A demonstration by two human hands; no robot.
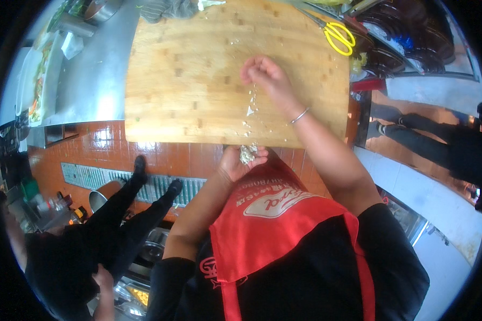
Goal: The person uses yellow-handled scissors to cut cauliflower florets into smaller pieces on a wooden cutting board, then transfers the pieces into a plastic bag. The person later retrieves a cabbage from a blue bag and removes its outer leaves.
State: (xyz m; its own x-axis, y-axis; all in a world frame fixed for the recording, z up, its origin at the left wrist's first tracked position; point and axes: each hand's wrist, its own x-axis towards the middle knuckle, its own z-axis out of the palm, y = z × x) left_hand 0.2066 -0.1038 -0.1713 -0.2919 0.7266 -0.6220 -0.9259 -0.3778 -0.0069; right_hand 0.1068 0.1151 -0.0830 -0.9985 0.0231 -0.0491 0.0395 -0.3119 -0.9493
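A large wooden cutting board (184, 80) lies before me. My left hand (241, 160) is palm up just below the board's near edge, cupped around a heap of pale chopped bits (247, 155). My right hand (263, 72) hovers over or touches the board's middle with its fingers curled; whether anything is between them is unclear. A loose line of pale crumbs (250, 110) runs over the wood from below my right hand to the near edge, above my left palm.
Yellow-handled scissors (339, 38) rest at the board's far right corner, a grey cloth (168, 9) at its far left. Left is a steel counter (92, 76) with a white tray of cut vegetables (46, 80). A person in black (84, 236) stands lower left; another person's legs (425, 136) show right.
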